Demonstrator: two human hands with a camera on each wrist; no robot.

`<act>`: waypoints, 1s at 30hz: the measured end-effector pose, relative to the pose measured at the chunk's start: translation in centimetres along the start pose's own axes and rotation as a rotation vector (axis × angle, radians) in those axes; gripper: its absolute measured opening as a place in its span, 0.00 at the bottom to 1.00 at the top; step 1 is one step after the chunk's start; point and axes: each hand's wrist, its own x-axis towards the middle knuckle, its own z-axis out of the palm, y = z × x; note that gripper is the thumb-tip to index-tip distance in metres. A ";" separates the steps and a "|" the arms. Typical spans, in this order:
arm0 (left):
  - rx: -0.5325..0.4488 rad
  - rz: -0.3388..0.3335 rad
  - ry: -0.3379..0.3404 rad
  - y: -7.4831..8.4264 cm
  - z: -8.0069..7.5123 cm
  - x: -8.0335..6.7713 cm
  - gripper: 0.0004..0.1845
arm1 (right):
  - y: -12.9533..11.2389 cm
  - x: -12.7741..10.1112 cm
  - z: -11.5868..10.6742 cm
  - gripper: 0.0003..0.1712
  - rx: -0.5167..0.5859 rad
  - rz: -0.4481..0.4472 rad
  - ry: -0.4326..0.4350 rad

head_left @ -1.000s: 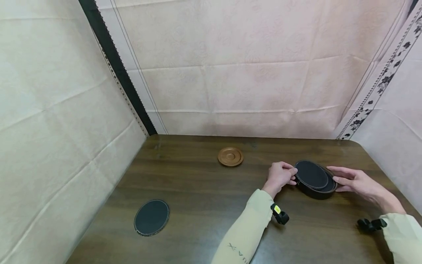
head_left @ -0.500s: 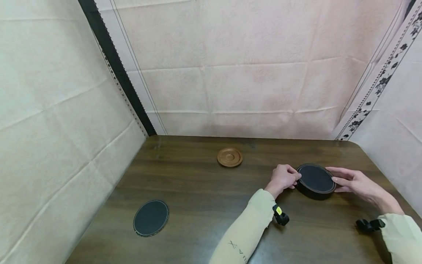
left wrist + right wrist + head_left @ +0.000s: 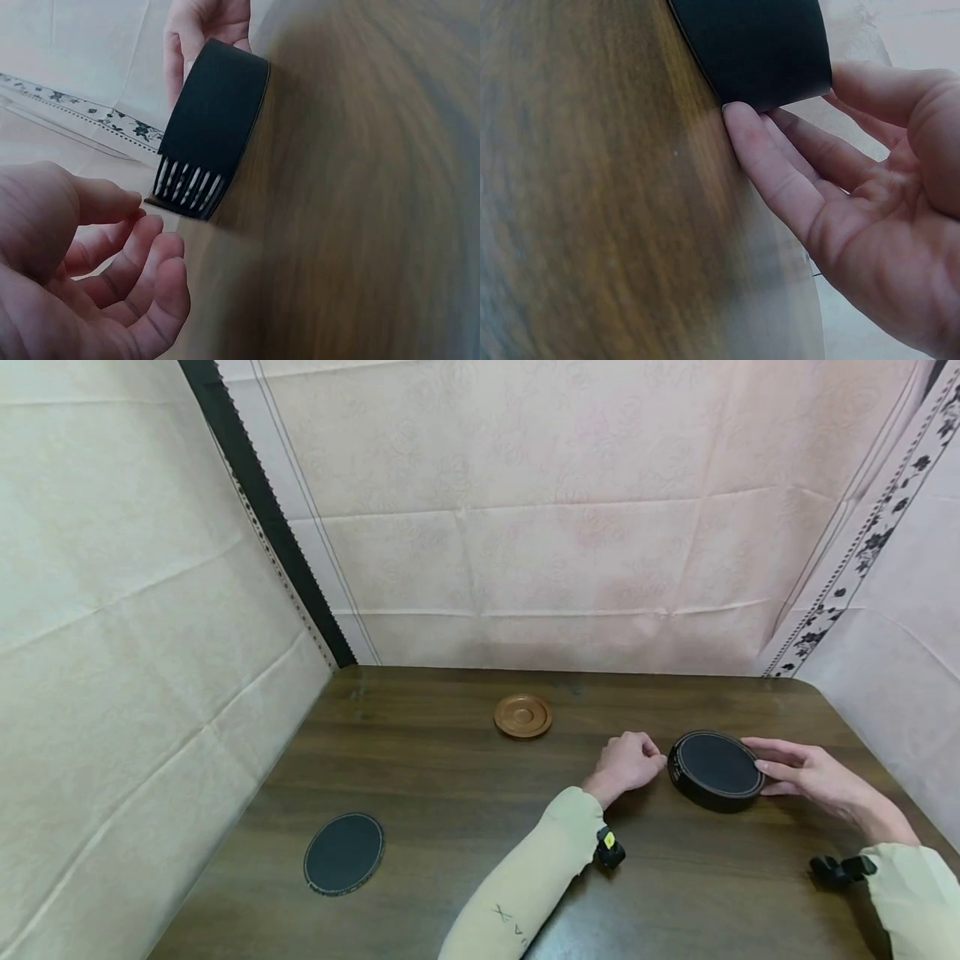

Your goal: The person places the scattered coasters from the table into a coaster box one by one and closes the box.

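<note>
Black and round, the squat slotted-wall holder filled with flat coasters [image 3: 716,770] sat far right on the brown wooden bench [image 3: 465,810]. It looked stiff, light and best gripped by its sides. Right hand [image 3: 802,770] touched it with straight fingers; left hand [image 3: 626,762] hung loosely curled, empty, just beside.

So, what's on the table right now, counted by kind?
Black round holder with coasters in it: 1
Loose black coaster: 1
Brown wooden saucer: 1
Total: 3, on the wooden table. How many coasters sit inside the holder cannot be told.
</note>
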 end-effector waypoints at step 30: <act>0.243 0.082 -0.019 -10.4 -10.3 -0.8 0.10 | 0.3 -0.1 0.0 0.31 0.015 -0.034 -0.010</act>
